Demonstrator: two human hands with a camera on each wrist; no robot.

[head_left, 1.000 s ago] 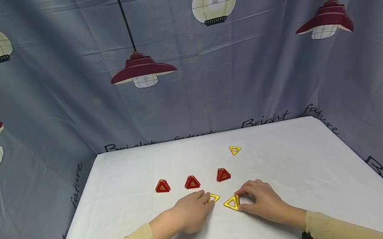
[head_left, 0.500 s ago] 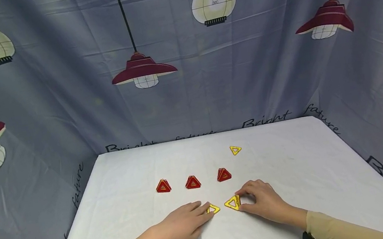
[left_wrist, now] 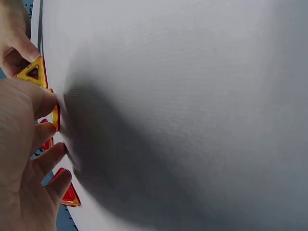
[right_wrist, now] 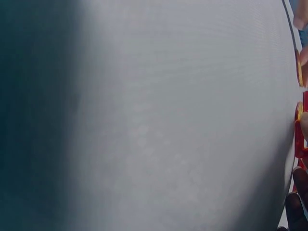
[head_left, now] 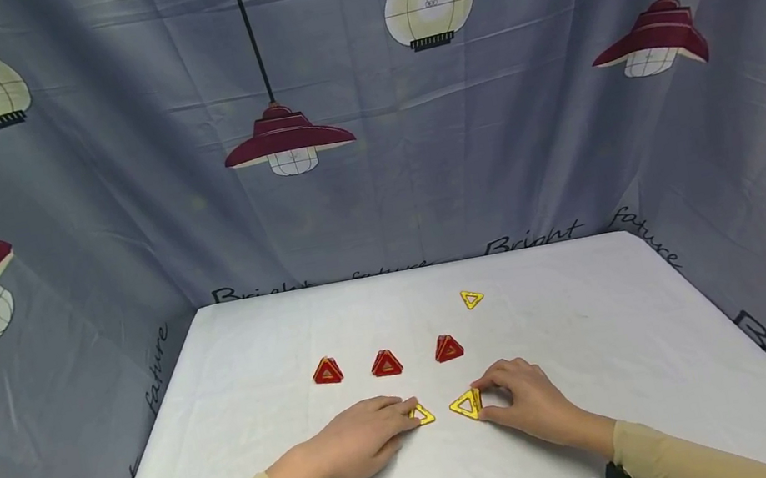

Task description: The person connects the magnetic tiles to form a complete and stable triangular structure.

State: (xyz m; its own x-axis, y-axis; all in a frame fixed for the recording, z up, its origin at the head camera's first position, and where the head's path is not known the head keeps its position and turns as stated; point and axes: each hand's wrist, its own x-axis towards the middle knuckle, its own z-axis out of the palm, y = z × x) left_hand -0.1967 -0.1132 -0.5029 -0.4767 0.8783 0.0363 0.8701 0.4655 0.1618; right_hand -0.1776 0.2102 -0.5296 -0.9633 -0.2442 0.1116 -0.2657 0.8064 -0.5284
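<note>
My left hand (head_left: 352,445) is low over the table, with thumb and fingertips pinching a flat yellow triangular tile (head_left: 424,416) that has an open middle. In the left wrist view that tile (left_wrist: 56,118) shows edge-on between thumb and finger. A short gap to the right, my right hand (head_left: 528,405) pinches yellow triangular tiles (head_left: 457,407) joined at an angle, one face toward the head camera and another at the fingertips. Behind the hands, three red pyramids built of triangular tiles stand in a row: left (head_left: 327,372), middle (head_left: 386,364) and right (head_left: 449,349).
Another yellow triangular tile (head_left: 465,297) lies farther back on the white table (head_left: 577,308). A grey-blue curtain (head_left: 377,206) printed with lamps encloses the table's back and sides. Dark wrist cameras show under both sleeves.
My left hand has slid its yellow tile toward me and slightly left, then a little back up, its fingers closing around the edge. The right hand and its tiles have stayed put.
</note>
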